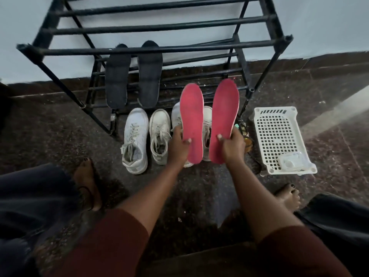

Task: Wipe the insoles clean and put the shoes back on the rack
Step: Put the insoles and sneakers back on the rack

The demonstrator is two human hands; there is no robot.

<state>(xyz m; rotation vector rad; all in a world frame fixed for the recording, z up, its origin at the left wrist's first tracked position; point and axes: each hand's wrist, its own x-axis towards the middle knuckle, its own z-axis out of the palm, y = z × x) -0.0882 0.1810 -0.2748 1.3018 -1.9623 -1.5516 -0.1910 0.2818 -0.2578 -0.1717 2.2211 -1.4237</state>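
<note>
Pink pair held upright: left hand [178, 145] pinches left insole [191, 116] near the heel, right hand [232, 145] the right insole [225, 116], fingers [176, 130] curled behind. Probably light and floppy; support mid-arch for wiping. White shoes [135, 140] below fingers, rack [151, 49] and black insoles [116, 80] beyond, basket [279, 136] to the right.

A single wide-angle view from the person's head looks forward and steeply down at the floor [50, 126]. It sits close above the person's arms [257, 196]. The rack [151, 49] and wall [319, 27] lie farther off, along the top edge.
</note>
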